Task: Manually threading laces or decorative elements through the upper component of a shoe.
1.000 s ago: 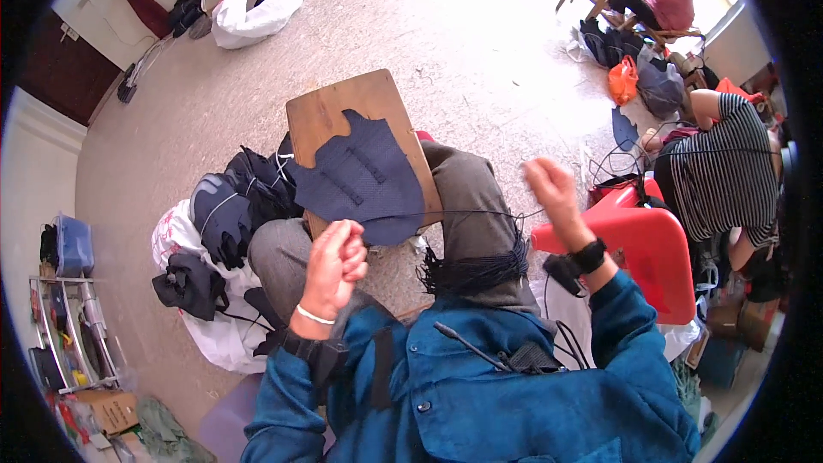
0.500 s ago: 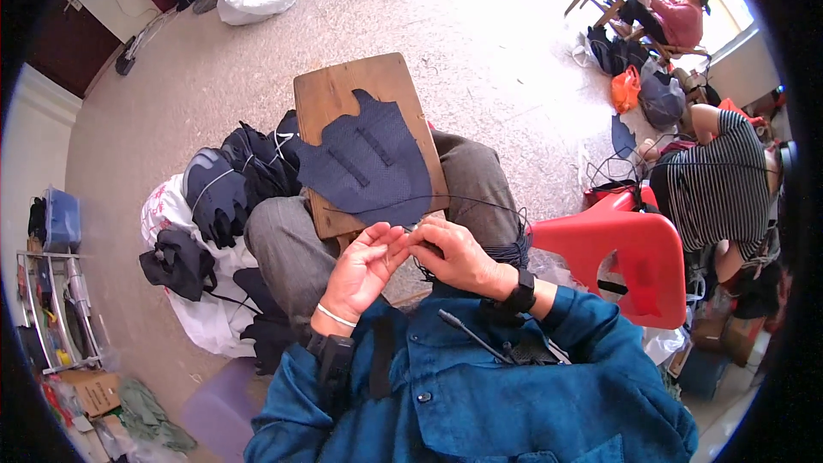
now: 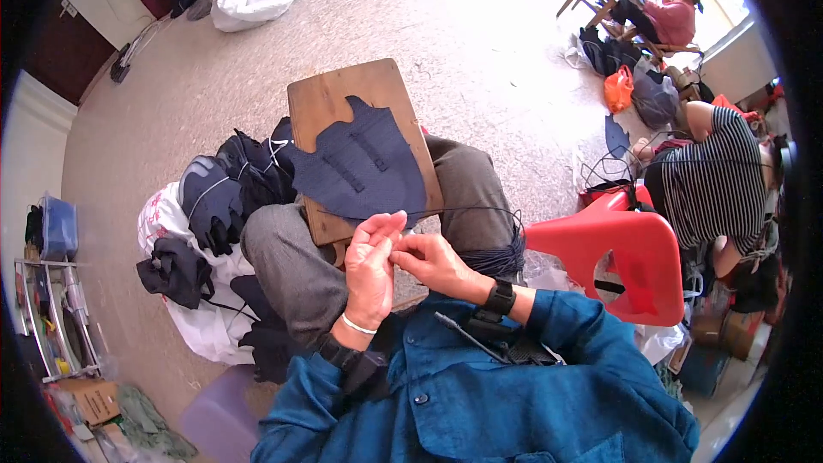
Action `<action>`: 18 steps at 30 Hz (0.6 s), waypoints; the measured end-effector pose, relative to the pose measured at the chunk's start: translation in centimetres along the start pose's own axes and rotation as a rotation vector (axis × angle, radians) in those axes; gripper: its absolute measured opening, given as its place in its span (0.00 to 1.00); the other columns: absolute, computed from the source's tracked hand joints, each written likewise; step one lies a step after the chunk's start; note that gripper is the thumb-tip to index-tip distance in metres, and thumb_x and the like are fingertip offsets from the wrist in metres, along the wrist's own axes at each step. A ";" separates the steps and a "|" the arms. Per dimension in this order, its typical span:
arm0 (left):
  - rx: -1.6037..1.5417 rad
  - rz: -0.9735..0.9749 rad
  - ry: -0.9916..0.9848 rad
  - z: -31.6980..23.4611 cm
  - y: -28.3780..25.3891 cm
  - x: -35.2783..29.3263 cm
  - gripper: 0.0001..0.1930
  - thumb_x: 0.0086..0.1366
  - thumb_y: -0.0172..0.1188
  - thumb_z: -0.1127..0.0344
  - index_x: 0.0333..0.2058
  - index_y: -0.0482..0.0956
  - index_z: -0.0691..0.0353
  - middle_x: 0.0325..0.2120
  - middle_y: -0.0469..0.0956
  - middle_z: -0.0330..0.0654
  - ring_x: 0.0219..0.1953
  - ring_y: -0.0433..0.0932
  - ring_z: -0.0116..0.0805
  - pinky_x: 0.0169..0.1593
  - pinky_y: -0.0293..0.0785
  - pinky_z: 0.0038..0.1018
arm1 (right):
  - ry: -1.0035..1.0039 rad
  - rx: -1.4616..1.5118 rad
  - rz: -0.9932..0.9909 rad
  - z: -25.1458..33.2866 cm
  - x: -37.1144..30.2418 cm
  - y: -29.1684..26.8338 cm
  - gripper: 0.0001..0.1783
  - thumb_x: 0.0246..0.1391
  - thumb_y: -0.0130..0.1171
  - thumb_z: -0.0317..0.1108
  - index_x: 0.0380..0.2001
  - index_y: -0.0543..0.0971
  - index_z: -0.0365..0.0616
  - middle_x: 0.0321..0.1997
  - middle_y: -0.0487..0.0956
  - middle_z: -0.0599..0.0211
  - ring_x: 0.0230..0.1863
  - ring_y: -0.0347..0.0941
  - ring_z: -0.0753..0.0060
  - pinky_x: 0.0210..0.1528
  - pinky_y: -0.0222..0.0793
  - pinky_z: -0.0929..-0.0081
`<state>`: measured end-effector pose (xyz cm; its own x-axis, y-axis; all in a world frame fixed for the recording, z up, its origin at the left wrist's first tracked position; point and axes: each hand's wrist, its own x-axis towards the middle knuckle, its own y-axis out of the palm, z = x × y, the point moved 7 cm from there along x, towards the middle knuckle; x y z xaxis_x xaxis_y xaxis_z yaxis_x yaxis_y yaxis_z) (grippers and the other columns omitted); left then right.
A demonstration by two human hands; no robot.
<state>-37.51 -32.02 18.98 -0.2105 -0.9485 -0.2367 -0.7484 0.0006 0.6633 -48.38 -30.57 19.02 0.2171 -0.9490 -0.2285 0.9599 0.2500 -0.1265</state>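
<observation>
Lying flat on a wooden board (image 3: 332,96) between the knees (image 3: 276,231), a dark blue fabric piece (image 3: 381,184) is already marked by two short dark bars (image 3: 343,172); its near end is crossed by a black cord (image 3: 471,208), apparently unattached as yet. The right hand (image 3: 439,266) is pinched narrow beside the left hand (image 3: 370,276), whose fingers are loosely curled; what is held by either cannot be told.

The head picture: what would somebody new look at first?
Probably the big red plastic seat, towards the right. Then the dark blue cloth on the wooden board in the middle, with the left hand and right hand close together near its lower edge.
</observation>
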 end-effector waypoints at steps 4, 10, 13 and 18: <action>-0.083 -0.112 -0.032 -0.9 -2.1 0.5 0.15 0.70 0.46 0.79 0.53 0.70 0.66 0.52 0.77 0.51 0.57 0.76 0.41 0.62 0.71 0.32 | 0.096 0.100 0.026 -0.6 -0.2 -0.7 0.14 0.61 0.60 0.36 0.34 0.82 0.33 0.23 0.78 0.71 0.27 0.70 0.82 0.28 0.68 0.75; -0.004 -0.064 -0.220 -1.4 -3.8 -0.6 0.12 0.71 0.47 0.75 0.49 0.76 0.65 0.31 0.75 0.34 0.24 0.68 0.18 0.27 0.65 0.17 | 0.160 0.238 0.079 -0.8 -0.6 -0.3 0.13 0.64 0.60 0.40 0.37 0.83 0.39 0.26 0.77 0.77 0.26 0.68 0.89 0.26 0.63 0.86; 0.219 -0.010 -0.347 -0.4 -3.1 -1.7 0.08 0.72 0.53 0.70 0.45 0.78 0.63 0.27 0.75 0.30 0.19 0.63 0.12 0.19 0.55 0.14 | 0.119 0.239 0.065 -0.7 -0.5 -0.1 0.15 0.63 0.59 0.38 0.32 0.82 0.35 0.23 0.76 0.77 0.27 0.68 0.86 0.28 0.65 0.79; 0.282 0.009 -0.251 -1.3 -1.9 -1.3 0.06 0.71 0.59 0.65 0.42 0.79 0.60 0.27 0.78 0.30 0.15 0.59 0.10 0.16 0.52 0.13 | 0.038 0.124 0.094 0.3 -0.4 0.1 0.14 0.64 0.58 0.36 0.33 0.81 0.35 0.24 0.77 0.76 0.28 0.69 0.85 0.29 0.66 0.79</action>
<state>-35.05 -31.22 18.96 -0.3391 -0.8410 -0.4216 -0.8823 0.1288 0.4528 -48.34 -30.26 19.36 0.3028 -0.9139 -0.2705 0.9506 0.3099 0.0173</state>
